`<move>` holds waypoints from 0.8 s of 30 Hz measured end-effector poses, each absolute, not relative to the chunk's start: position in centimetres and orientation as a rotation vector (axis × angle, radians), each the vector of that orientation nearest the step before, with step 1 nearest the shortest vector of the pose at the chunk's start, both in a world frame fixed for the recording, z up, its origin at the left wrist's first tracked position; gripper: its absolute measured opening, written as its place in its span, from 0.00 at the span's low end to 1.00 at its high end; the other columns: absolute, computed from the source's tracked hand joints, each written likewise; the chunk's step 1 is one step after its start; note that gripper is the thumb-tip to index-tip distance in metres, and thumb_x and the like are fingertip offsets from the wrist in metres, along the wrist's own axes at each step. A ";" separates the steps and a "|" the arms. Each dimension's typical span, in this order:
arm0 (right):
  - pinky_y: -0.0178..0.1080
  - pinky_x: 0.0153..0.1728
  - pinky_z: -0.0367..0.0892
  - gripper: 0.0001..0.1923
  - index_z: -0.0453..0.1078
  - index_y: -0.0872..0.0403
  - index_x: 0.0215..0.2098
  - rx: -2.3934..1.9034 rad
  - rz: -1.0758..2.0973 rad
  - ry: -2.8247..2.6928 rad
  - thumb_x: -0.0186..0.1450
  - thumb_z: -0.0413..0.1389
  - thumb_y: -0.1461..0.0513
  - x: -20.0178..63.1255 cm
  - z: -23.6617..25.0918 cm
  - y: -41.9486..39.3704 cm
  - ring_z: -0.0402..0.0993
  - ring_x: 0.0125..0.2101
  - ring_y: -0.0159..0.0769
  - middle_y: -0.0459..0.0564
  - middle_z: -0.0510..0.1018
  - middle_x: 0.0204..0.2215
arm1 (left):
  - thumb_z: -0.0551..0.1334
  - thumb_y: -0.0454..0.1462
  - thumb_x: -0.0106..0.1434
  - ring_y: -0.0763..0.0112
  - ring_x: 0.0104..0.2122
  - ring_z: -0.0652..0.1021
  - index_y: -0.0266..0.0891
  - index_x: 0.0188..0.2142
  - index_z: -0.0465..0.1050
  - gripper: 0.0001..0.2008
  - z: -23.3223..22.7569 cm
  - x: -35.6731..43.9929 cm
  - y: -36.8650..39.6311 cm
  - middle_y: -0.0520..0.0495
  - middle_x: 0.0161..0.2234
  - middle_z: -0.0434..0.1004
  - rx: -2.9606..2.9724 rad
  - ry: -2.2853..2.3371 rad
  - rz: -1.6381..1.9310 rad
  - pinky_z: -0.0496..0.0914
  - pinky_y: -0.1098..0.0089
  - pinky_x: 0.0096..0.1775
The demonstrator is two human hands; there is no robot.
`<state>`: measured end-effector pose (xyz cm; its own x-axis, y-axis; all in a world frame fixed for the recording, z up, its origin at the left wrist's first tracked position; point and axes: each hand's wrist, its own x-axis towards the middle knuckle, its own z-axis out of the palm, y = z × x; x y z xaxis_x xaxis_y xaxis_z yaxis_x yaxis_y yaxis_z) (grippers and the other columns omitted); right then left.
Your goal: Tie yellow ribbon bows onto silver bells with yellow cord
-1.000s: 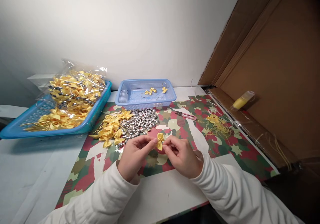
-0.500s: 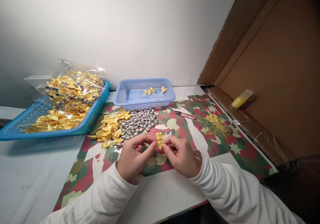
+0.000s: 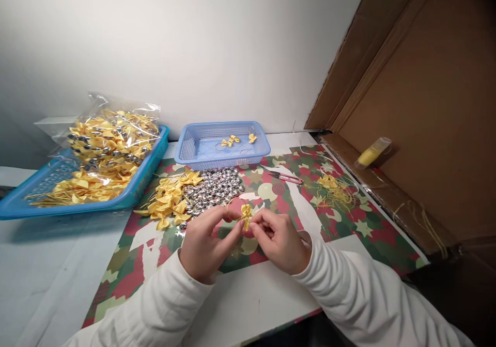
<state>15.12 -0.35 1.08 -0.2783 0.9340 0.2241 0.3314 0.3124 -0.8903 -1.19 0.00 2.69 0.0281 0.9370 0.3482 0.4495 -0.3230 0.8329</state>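
Between the fingertips of both hands sits a small yellow ribbon bow (image 3: 246,213) with a thin gold thread loop arching up from it. My left hand (image 3: 205,243) pinches it from the left and my right hand (image 3: 278,239) from the right, just above the camouflage-patterned mat (image 3: 127,264). Right behind the hands lie a pile of loose yellow bows (image 3: 170,200) and a pile of small silver bells (image 3: 215,187).
A light blue basket (image 3: 194,148) with a few finished bows stands at the back. A turquoise tray (image 3: 23,202) at the left holds a bag of bows. Red thread snips (image 3: 287,177), yellow thread scraps (image 3: 335,192), a yellow spool (image 3: 371,153) and cardboard (image 3: 426,104) are at the right.
A gold thread loop now stands out above the bow between my fingers. The hands have stayed in about the same place, fingers shifting slightly.
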 end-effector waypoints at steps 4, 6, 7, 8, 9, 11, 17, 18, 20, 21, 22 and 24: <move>0.29 0.19 0.54 0.07 0.64 0.55 0.27 -1.138 0.962 -1.793 0.63 0.50 0.64 15.1 0.9 -0.4 0.58 0.16 0.24 0.41 0.68 0.18 | 0.65 0.35 0.52 0.67 0.26 0.74 0.42 0.24 0.76 0.01 2.6 -1.2 0.0 0.48 0.23 0.76 1.868 1.394 1.264 0.66 0.70 0.32; 0.29 0.19 0.54 0.06 0.64 0.55 0.28 -1.139 0.968 -1.794 0.63 0.49 0.64 15.1 0.8 -0.4 0.58 0.16 0.24 0.42 0.68 0.18 | 0.65 0.35 0.53 0.67 0.26 0.73 0.42 0.24 0.75 0.02 2.5 -1.2 -0.1 0.49 0.23 0.75 1.900 1.399 1.264 0.65 0.71 0.32; 0.29 0.19 0.54 0.06 0.64 0.55 0.27 -1.138 0.966 -1.793 0.63 0.49 0.64 15.2 0.8 -0.4 0.58 0.16 0.24 0.42 0.68 0.18 | 0.64 0.35 0.53 0.68 0.26 0.73 0.41 0.24 0.75 0.02 2.5 -1.2 -0.1 0.49 0.23 0.75 1.906 1.406 1.258 0.65 0.71 0.32; 0.29 0.19 0.54 0.06 0.64 0.55 0.27 -1.135 0.961 -1.792 0.63 0.49 0.64 15.2 0.8 -0.4 0.58 0.16 0.24 0.42 0.68 0.17 | 0.64 0.35 0.54 0.68 0.25 0.73 0.41 0.24 0.74 0.03 2.4 -1.2 -0.1 0.49 0.23 0.75 1.903 1.414 1.249 0.65 0.71 0.31; 0.29 0.19 0.54 0.06 0.64 0.55 0.27 -1.131 0.955 -1.790 0.63 0.50 0.64 15.2 0.8 -0.4 0.58 0.16 0.24 0.41 0.68 0.17 | 0.64 0.35 0.54 0.69 0.25 0.73 0.41 0.24 0.74 0.04 2.3 -1.3 -0.1 0.49 0.23 0.75 1.889 1.422 1.235 0.65 0.71 0.30; 0.29 0.18 0.54 0.06 0.64 0.55 0.27 -1.122 0.946 -1.784 0.62 0.50 0.65 15.2 0.9 -0.4 0.58 0.16 0.24 0.41 0.67 0.17 | 0.63 0.37 0.56 0.70 0.24 0.73 0.40 0.24 0.73 0.05 2.1 -1.3 -0.1 0.50 0.23 0.75 1.836 1.429 1.190 0.65 0.72 0.29; 0.29 0.18 0.53 0.06 0.64 0.55 0.27 -1.112 0.938 -1.764 0.62 0.50 0.65 15.0 0.7 -0.5 0.57 0.16 0.24 0.40 0.65 0.16 | 0.62 0.40 0.57 0.73 0.21 0.70 0.38 0.24 0.72 0.09 1.5 -1.1 -0.1 0.51 0.22 0.74 1.659 1.436 1.139 0.64 0.73 0.24; 0.29 0.18 0.53 0.06 0.63 0.55 0.27 -1.111 0.933 -1.761 0.62 0.50 0.65 14.9 0.7 -0.5 0.56 0.15 0.23 0.40 0.65 0.16 | 0.62 0.40 0.57 0.73 0.21 0.70 0.38 0.24 0.72 0.09 1.4 -1.0 -0.2 0.51 0.22 0.74 1.648 1.431 1.158 0.64 0.73 0.24; 0.28 0.18 0.52 0.06 0.63 0.55 0.27 -1.113 0.920 -1.756 0.62 0.50 0.65 14.9 0.6 -0.5 0.56 0.15 0.23 0.39 0.63 0.16 | 0.62 0.39 0.57 0.74 0.21 0.70 0.38 0.24 0.71 0.09 1.2 -0.9 -0.2 0.52 0.21 0.73 1.651 1.418 1.200 0.64 0.73 0.24; 0.28 0.18 0.52 0.06 0.63 0.55 0.26 -1.115 0.914 -1.753 0.62 0.50 0.65 14.9 0.6 -0.5 0.55 0.15 0.23 0.39 0.63 0.15 | 0.62 0.39 0.57 0.74 0.21 0.70 0.38 0.23 0.71 0.09 1.1 -0.8 -0.3 0.52 0.21 0.73 1.662 1.414 1.215 0.64 0.73 0.24; 0.28 0.18 0.51 0.07 0.63 0.55 0.26 -1.116 0.908 -1.748 0.62 0.50 0.65 14.9 0.5 -0.5 0.55 0.15 0.23 0.39 0.62 0.15 | 0.62 0.39 0.57 0.74 0.21 0.70 0.38 0.23 0.71 0.09 1.0 -0.8 -0.3 0.52 0.21 0.73 1.675 1.413 1.229 0.64 0.73 0.24; 0.28 0.17 0.51 0.07 0.63 0.55 0.26 -1.114 0.897 -1.736 0.62 0.50 0.65 14.8 0.5 -0.5 0.54 0.15 0.23 0.39 0.61 0.15 | 0.62 0.38 0.58 0.74 0.21 0.70 0.38 0.23 0.71 0.09 0.8 -0.7 -0.4 0.53 0.20 0.72 1.708 1.413 1.258 0.64 0.74 0.25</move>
